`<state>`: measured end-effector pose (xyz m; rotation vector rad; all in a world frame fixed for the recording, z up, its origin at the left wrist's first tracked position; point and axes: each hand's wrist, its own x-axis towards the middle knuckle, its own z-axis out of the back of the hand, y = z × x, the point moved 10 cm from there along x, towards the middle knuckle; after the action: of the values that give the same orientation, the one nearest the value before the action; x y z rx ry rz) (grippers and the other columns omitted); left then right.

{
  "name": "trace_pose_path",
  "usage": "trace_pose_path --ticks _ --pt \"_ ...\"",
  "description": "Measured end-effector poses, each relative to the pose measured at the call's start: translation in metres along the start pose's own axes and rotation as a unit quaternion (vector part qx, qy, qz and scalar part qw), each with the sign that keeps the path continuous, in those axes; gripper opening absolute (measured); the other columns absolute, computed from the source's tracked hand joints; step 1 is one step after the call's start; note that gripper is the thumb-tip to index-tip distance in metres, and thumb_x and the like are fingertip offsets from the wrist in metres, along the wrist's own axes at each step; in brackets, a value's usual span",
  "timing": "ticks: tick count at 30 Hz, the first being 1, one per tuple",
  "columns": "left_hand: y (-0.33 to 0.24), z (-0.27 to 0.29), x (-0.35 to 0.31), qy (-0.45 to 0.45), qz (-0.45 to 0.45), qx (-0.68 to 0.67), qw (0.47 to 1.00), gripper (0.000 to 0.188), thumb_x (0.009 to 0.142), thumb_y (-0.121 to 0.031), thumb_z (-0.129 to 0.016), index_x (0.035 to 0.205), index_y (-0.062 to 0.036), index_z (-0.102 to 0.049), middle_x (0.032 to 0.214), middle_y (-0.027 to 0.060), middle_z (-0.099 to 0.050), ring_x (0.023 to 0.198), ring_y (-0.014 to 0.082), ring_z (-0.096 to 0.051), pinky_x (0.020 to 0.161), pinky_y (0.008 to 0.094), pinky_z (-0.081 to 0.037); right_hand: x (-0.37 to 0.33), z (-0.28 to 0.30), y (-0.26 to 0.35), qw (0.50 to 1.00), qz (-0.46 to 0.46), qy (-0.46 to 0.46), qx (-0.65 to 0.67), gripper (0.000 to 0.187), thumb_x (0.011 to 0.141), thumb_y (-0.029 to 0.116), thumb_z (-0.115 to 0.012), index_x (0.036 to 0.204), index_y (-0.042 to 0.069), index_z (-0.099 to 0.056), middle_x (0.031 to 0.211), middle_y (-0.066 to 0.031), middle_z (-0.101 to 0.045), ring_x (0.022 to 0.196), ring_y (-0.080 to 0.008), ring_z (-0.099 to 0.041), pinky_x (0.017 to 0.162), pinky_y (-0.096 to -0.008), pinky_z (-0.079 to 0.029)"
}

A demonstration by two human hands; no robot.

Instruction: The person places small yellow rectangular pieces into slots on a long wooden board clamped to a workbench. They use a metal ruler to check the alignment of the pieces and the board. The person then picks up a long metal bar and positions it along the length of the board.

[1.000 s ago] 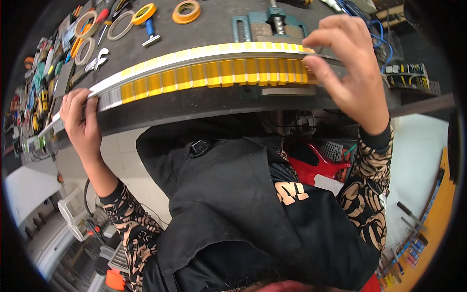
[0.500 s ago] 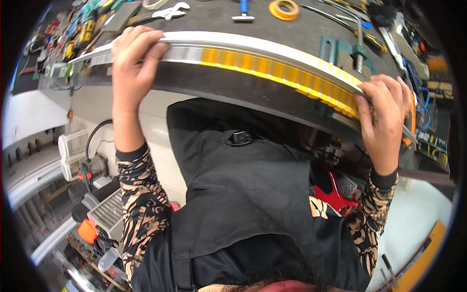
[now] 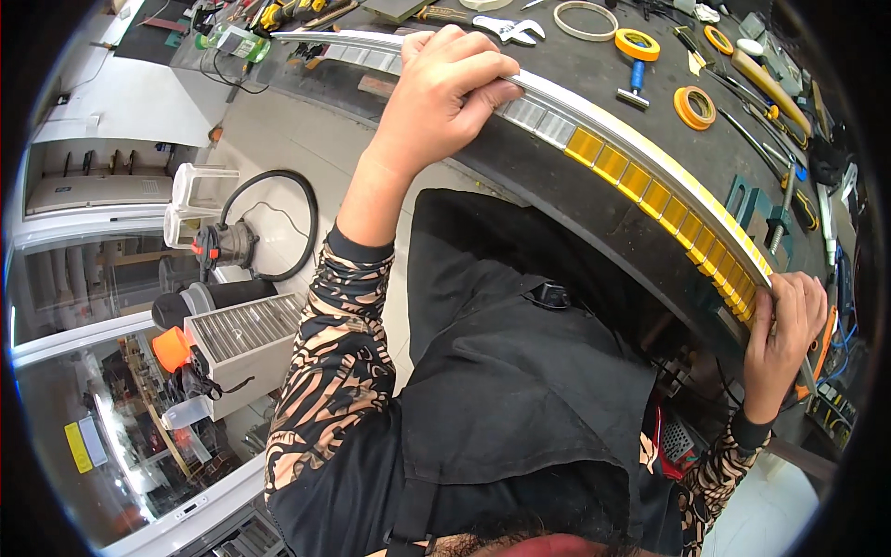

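Note:
A long, narrow silver metal strip [image 3: 622,130] runs along the front edge of the workbench, bowed in this wide view. Its near side carries a row of flat rectangular segments, silver toward the left and yellow [image 3: 650,190] toward the right. My left hand [image 3: 450,97] is closed on it left of where the yellow starts, thumb on the near side and fingers over the top. At the strip's right end my right hand [image 3: 787,325] pinches it between thumb and fingers. That end is partly hidden by the fingers.
Behind the strip, the dark workbench [image 3: 557,70] holds an adjustable wrench [image 3: 518,31], yellow tape rolls [image 3: 694,108], a blue-handled tool [image 3: 636,85] and a green clamp [image 3: 754,206]. A green plastic bottle [image 3: 237,44] lies far left. A vacuum cleaner [image 3: 232,243] stands on the floor.
The view has swung left, so the bench, strip and both hands appear farther right. Both hands keep hold of the strip at about the same places.

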<state>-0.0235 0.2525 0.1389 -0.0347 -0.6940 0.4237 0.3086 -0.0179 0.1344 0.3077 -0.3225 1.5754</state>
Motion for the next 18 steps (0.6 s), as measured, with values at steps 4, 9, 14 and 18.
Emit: trace_pose_path --ticks 4,9,14,18 --pt "0.006 -0.002 -0.003 0.0 0.0 -0.01 1.0 0.013 0.099 -0.016 -0.088 0.11 -0.0095 -0.083 0.107 0.0026 -0.077 0.107 0.0266 -0.07 0.109 0.0424 -0.042 0.0 -0.001 -0.001 1.0 -0.009 0.003 -0.002 0.015 0.108 0.002 -0.075 0.121 0.002 -0.071 0.117 -0.014 -0.074 0.128 -0.0374 -0.068 0.132 -0.0583 -0.04" --pt "0.051 0.022 -0.012 -0.046 0.006 -0.008 0.999 0.022 0.101 -0.029 -0.087 0.1 -0.008 -0.082 0.098 0.0049 -0.079 0.097 0.0313 -0.071 0.092 0.0459 -0.051 -0.001 -0.001 0.001 1.0 -0.004 -0.014 -0.003 0.014 0.108 0.002 -0.076 0.121 0.003 -0.071 0.117 -0.0137 -0.074 0.126 -0.0369 -0.069 0.132 -0.0576 -0.041" --pt "0.119 0.051 -0.026 -0.044 0.052 0.011 0.998 0.03 0.109 -0.035 -0.079 0.099 -0.0063 -0.081 0.1 0.0067 -0.079 0.099 0.0323 -0.069 0.095 0.0454 -0.05 -0.002 -0.001 0.0 1.0 -0.004 -0.015 -0.005 0.014 0.108 0.003 -0.076 0.121 0.003 -0.071 0.117 -0.0135 -0.074 0.126 -0.0366 -0.069 0.131 -0.0573 -0.041" --pt "0.153 0.061 -0.034 -0.032 0.098 0.018 0.995 0.042 0.107 -0.048 -0.081 0.098 -0.0068 -0.079 0.099 0.0049 -0.077 0.103 0.0304 -0.067 0.099 0.0445 -0.049 -0.003 -0.002 0.0 1.0 0.002 -0.02 -0.013 0.014 0.108 0.003 -0.077 0.121 0.003 -0.072 0.117 -0.0133 -0.074 0.126 -0.0365 -0.069 0.131 -0.0573 -0.042"
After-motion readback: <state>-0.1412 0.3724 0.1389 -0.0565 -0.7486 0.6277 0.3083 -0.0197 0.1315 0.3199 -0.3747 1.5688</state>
